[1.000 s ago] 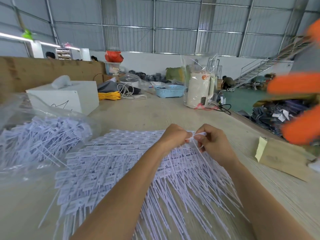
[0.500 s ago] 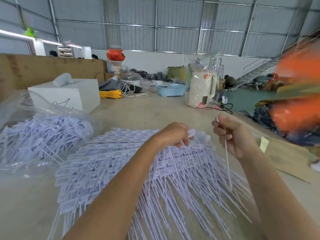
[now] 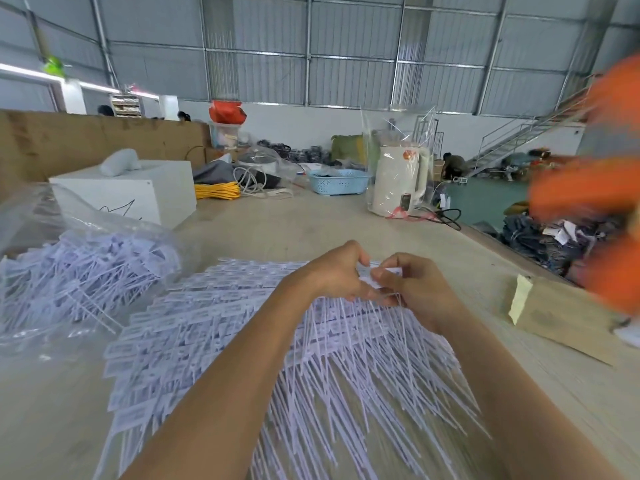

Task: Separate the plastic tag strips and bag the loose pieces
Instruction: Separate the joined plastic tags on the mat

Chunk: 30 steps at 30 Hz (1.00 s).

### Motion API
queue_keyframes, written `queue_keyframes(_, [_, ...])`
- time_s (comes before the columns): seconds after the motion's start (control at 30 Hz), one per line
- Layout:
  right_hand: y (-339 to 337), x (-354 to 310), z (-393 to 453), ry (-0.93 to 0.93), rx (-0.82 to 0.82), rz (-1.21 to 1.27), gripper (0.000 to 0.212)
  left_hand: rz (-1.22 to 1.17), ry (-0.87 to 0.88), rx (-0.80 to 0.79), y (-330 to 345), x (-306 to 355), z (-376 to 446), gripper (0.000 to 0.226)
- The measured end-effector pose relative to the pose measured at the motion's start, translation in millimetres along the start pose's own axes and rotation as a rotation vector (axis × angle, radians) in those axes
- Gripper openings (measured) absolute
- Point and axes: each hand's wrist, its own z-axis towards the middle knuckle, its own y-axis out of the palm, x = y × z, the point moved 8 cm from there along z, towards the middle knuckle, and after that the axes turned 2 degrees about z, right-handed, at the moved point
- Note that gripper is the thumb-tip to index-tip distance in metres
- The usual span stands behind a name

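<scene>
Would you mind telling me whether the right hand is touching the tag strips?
Touching. The head view shows the right hand pinching a tag at the far edge of the tag strips.

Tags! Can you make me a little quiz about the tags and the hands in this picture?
1. True or false: both hands pinch tags at the far edge of the tags.
2. Where is the bag of loose tags: A) left of the tags, B) right, C) on the box?
3. What colour is the basket?

Key: 1 true, left hand and right hand. 2 A. 3 blue.
</scene>
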Motion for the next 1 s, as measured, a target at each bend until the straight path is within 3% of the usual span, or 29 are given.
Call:
queue_keyframes(0.17, [-9, -3, 3, -0.027, 0.041, 0.069, 0.01, 0.103, -0.055, -0.005, -3, -6, 2, 0.044])
queue_keyframes(0.4, [-4, -2, 1, 0.004, -0.005, -0.007, 0.013, -0.028, -0.08, -0.081, 3, -2, -4, 0.026])
queue_keyframes(0.73, [2, 2, -4, 0.049, -0.127, -0.16, 0.016, 0.008, -0.104, -0.016, 0, -2, -4, 0.038])
queue_keyframes(1.0, [-3, -14, -2, -0.186, 0.031, -0.313, 0.017, -0.213, -0.201, 0.07, -1, -10, -2, 0.022])
